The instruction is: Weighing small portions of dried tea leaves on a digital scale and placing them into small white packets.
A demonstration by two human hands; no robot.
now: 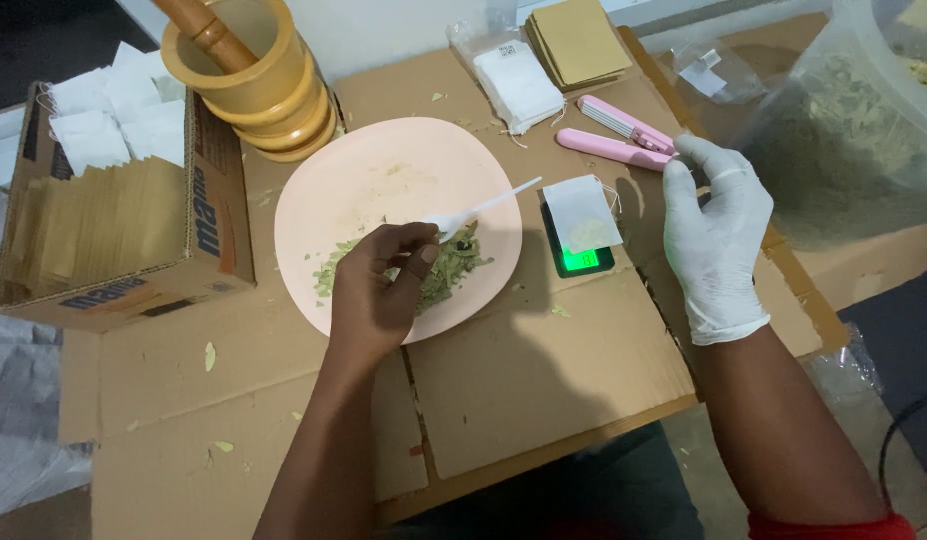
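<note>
While left hand [378, 285] is pinching white plastic spoon [483, 208] by bowl end over pink plate [383, 160], dried green leaves [443, 268] are lying at plate's near edge, partly under fingers. Leaves judged light, brittle, crumbling easily; spoon light, thin, flexing, best gripped mid-handle. Gloved right hand [715, 235] is hovering half-curled, holding nothing, beside small white filter bag [580, 212] resting on pocket scale [581, 258] near cardboard worktop's centre. Bag judged limp, best taken by top edge. Pink sealer [623, 135] lying toward far edge.
</note>
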